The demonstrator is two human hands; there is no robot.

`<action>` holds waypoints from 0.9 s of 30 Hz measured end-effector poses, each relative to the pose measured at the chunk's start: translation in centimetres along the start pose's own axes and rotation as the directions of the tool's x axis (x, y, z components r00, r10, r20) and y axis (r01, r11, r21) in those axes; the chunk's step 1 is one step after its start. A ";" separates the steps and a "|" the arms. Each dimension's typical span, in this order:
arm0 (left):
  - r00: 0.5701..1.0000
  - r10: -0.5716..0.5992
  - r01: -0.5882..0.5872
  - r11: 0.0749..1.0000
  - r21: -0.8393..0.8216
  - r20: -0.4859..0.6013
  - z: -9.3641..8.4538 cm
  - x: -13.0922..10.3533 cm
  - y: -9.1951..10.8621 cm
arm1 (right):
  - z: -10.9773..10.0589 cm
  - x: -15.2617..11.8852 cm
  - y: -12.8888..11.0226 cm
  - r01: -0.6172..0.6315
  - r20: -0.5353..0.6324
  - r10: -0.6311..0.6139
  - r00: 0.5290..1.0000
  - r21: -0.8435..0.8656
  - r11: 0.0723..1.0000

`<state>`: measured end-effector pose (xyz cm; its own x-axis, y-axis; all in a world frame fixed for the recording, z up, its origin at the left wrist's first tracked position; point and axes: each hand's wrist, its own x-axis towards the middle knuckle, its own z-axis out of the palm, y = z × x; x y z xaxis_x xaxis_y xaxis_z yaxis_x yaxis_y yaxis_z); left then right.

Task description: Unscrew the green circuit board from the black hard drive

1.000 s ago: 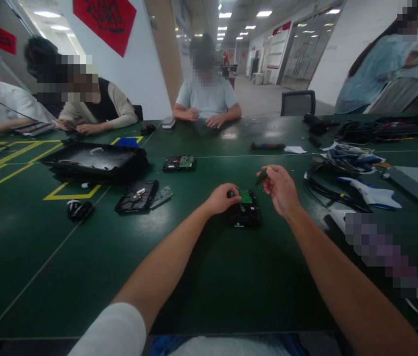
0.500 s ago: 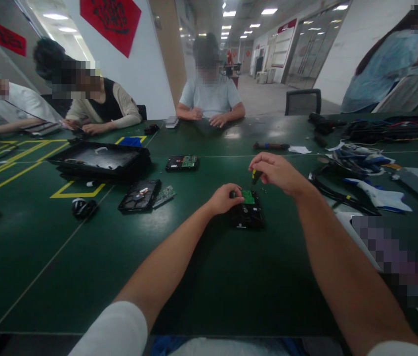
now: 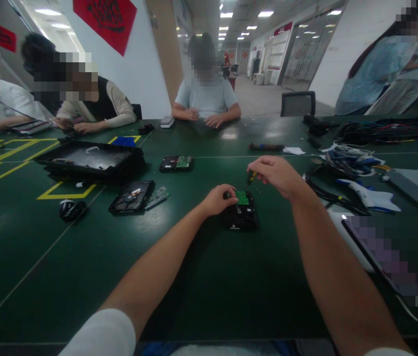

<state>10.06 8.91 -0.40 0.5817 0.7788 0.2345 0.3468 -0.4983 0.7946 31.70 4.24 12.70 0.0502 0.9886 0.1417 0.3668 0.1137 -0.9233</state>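
Observation:
A black hard drive (image 3: 244, 218) with a green circuit board (image 3: 242, 198) lies flat on the dark green table (image 3: 209, 277). My left hand (image 3: 221, 199) is at the drive's upper left, its fingers pinched at the board's edge; anything between the fingertips is too small to make out. Above and to the right of the drive, my right hand (image 3: 271, 173) is closed on a small yellow and black screwdriver (image 3: 252, 177), whose tip is hard to see. Tiny screws (image 3: 258, 191) lie just right of the board.
Left stand an opened drive (image 3: 132, 197), loose circuit boards (image 3: 158, 198), a black tray (image 3: 90, 155) and a mouse (image 3: 71, 210). Another drive (image 3: 176, 163) lies farther back. Cables, gloves (image 3: 374, 194) and a phone (image 3: 375, 257) are right. Several people sit or stand around.
The whole view has shifted slightly, so things appear farther left. My right hand has tilted the screwdriver a little, still above the drive. My left hand stays at the board.

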 end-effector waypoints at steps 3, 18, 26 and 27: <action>1.000 0.000 0.000 1.000 -0.007 -0.011 0.0 -0.1 0.1 | 0.1 -0.3 -0.2 0.020 -0.071 -0.026 0.997 -0.091 0.996; 1.000 -0.013 0.013 1.000 -0.009 -0.018 0.0 0.0 0.2 | 0.0 -0.5 -0.2 0.115 0.044 -0.112 0.993 -0.078 0.990; 1.000 -0.009 0.009 1.000 -0.008 -0.019 0.0 -0.1 0.5 | 1.2 -0.7 -0.7 0.121 -0.053 -0.124 0.991 -0.051 0.991; 1.000 -0.009 0.009 1.000 -0.005 -0.021 0.0 -0.1 0.4 | 1.2 -0.7 -0.6 0.138 -0.022 -0.138 0.990 -0.027 0.990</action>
<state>10.13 8.60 -0.10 0.5630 0.7910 0.2395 0.3477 -0.4896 0.7996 30.30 3.60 12.71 0.0197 0.9610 0.2760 0.3950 0.2461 -0.8851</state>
